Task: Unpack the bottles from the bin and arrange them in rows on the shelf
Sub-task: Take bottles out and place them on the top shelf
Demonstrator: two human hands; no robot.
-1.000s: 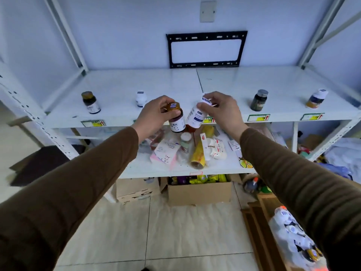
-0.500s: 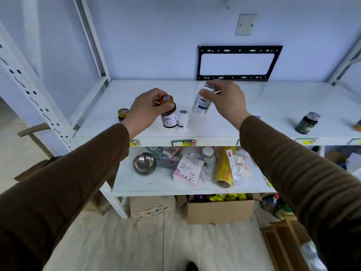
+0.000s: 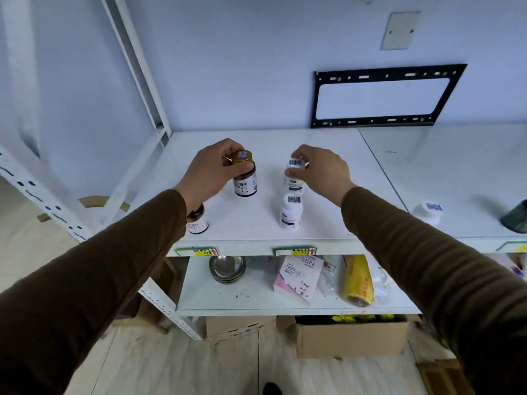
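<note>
Standing behind an identical brown bottle at the front edge, a brown bottle with a gold cap is held upright by the left hand, whose grip is curled round the cap and shoulder; its base appears to be at or just above the shelf, though contact cannot be told. To its right, a white bottle is pinched at the cap by the right hand, directly behind another white bottle already standing near the front. Two short columns are thus being formed, brown at the left and white at the right. Farther right on the shelf, well apart, a white-capped bottle and a dark bottle are seen. The bin is not in view.

Several risks are judged from here. The front brown bottle is partly hidden under the left forearm, so it could be knocked off the edge when that arm is withdrawn. The white bottle could be tipped if released before its base is flat. Uneven spacing could be left between the rows if the held bottles are set down askew.
</note>
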